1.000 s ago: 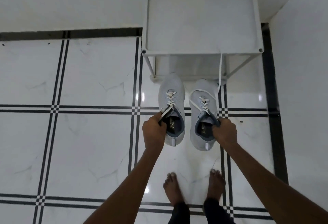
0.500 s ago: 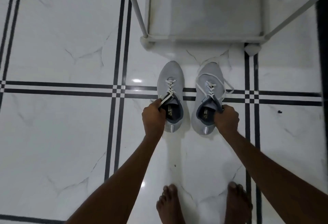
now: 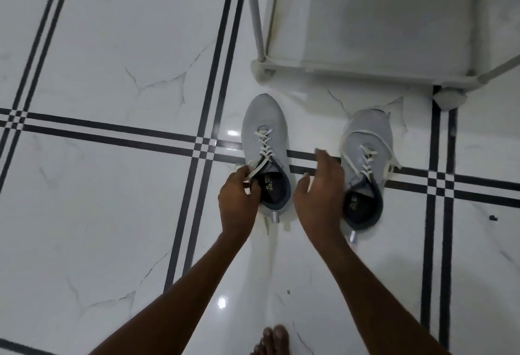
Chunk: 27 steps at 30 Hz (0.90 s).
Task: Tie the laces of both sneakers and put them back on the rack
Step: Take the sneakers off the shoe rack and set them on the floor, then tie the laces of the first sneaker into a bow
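Note:
Two light grey sneakers with white laces stand on the floor, toes pointing away from me. My left hand (image 3: 237, 195) grips the left sneaker (image 3: 264, 126) at the left side of its collar, fingers pinched on the lace end there. The right sneaker (image 3: 368, 140) stands free, its loose laces (image 3: 389, 154) trailing over its side. My right hand (image 3: 320, 185) hovers open between the two shoes, fingers spread, holding nothing. The white rack (image 3: 365, 73) stands just beyond the sneakers at the top right.
The floor is glossy white marble tile with black double lines (image 3: 112, 136). A rack leg (image 3: 254, 11) rises at the top centre and a rack foot (image 3: 450, 99) sits near the right sneaker's toe. My bare toes (image 3: 271, 340) show at the bottom edge.
Both sneakers came down from the rack onto the floor. My right hand let go of the right sneaker and moved left, opening. My left hand kept its grip.

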{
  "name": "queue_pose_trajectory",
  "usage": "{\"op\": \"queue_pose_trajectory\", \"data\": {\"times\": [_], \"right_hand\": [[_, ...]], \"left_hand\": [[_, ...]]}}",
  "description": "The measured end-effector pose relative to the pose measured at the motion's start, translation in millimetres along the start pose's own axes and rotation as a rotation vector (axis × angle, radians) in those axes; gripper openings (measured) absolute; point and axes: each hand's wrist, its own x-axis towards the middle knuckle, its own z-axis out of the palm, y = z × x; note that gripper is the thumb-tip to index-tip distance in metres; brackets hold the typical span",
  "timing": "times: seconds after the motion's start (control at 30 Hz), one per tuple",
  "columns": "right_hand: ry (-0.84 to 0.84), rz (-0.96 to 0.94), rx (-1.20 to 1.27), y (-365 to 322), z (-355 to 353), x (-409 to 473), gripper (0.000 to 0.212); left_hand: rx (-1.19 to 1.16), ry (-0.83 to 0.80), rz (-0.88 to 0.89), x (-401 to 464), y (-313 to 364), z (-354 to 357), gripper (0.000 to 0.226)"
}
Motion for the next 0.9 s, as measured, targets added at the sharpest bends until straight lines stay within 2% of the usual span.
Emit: {"op": "queue_pose_trajectory", "data": {"times": [0.1, 0.2, 0.27, 0.33, 0.43, 0.5, 0.63, 0.7, 0.73, 0.8, 0.87, 0.9], "right_hand": [[-0.157, -0.154, 0.031, -7, 27, 8, 0.049], [-0.254, -0.192, 0.060, -7, 51, 18, 0.052], [-0.264, -0.202, 0.089, -8, 56, 24, 0.050], [-0.264, -0.224, 0.126, -7, 53, 33, 0.045], [-0.298, -0.224, 0.168, -3, 48, 47, 0.027], [-0.335, -0.204, 0.163, -5, 50, 57, 0.017], [-0.427, -0.196, 0.206, -13, 58, 73, 0.010], [-0.456, -0.258, 0.165, -17, 59, 76, 0.004], [-0.467, -0.271, 0.153, -18, 61, 77, 0.010], [-0.522, -0.148, 0.235, -24, 56, 78, 0.019], [-0.594, 0.090, 0.470, -31, 44, 81, 0.026], [-0.614, 0.190, 0.592, -33, 38, 81, 0.028]], "left_hand": [[0.007, -0.079, 0.051, 12, -8, -6, 0.036], [0.022, -0.224, 0.070, 30, -19, -22, 0.032], [0.041, -0.345, 0.041, 46, -23, -36, 0.027], [0.123, -0.455, 0.083, 66, -21, -49, 0.021], [0.271, -0.572, 0.164, 94, -11, -69, 0.016], [0.297, -0.559, 0.214, 108, -4, -78, 0.013], [0.237, -0.317, 0.366, 121, 21, -79, 0.006], [0.194, -0.283, 0.380, 120, 36, -76, 0.006], [0.182, -0.295, 0.375, 119, 42, -76, 0.006], [0.210, -0.353, 0.380, 120, 50, -81, 0.010], [0.276, -0.419, 0.414, 127, 52, -91, 0.016], [0.317, -0.397, 0.453, 130, 51, -94, 0.022]]}}
